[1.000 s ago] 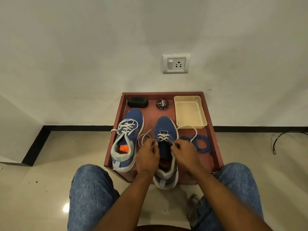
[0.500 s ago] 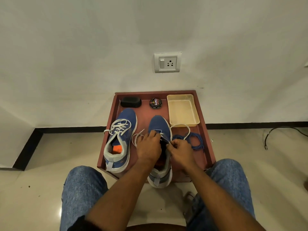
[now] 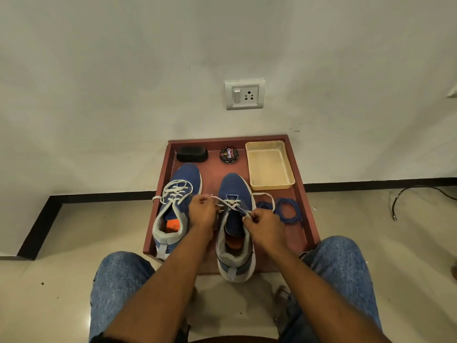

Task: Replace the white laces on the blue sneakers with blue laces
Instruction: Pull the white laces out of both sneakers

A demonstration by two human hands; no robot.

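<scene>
One low reddish-brown wooden desk (image 3: 300, 194) stands against the wall. On it are two blue fabric sneakers (image 3: 176, 206), one shallow cream plastic tray (image 3: 269, 164), one coiled bundle of blue laces (image 3: 286, 210), one black brush (image 3: 192, 154) and one round black polish tin (image 3: 229, 155). The left hand (image 3: 201, 212) and right hand (image 3: 263, 225) each pinch the white lace (image 3: 230, 202) of the right-side sneaker (image 3: 235, 219) between curled fingers.

You face a plain white wall (image 3: 148, 70) carrying one switch-and-socket plate (image 3: 245, 94). A black skirting (image 3: 371, 188) runs along its base. The glossy cream tiled floor (image 3: 74, 243) has a loose black cable (image 3: 408, 194) at right.
</scene>
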